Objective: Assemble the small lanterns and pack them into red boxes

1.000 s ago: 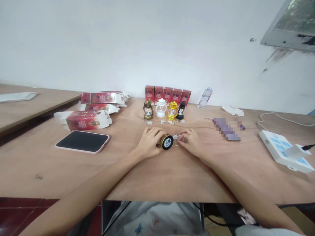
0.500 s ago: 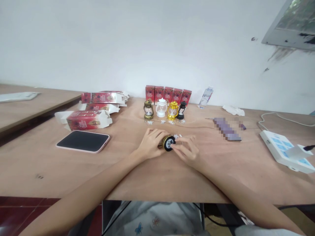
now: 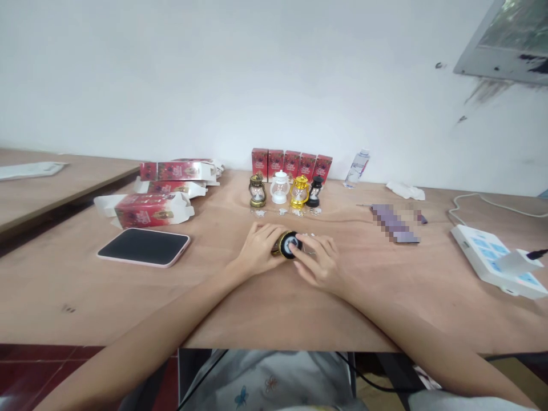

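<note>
Here we grip a small lantern [image 3: 287, 245] lying on its side on the counter [image 3: 265, 302], just in front of a row of four upright lanterns [image 3: 285, 190]. Our left hand [image 3: 259, 248] is wrapped around its body, fingers curled closed. Our right hand [image 3: 320, 261] presses its fingers [image 3: 299, 256] against the round base facing us, partly curled, holding nothing that we can make out.

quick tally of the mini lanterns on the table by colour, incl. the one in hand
Bronze, standing in the row: 1
White: 1
Gold, standing in the row: 1
Black: 1
Gold with a dark base, lying on its side in the left hand, right hand at its base: 1
Total: 5 lanterns
</note>
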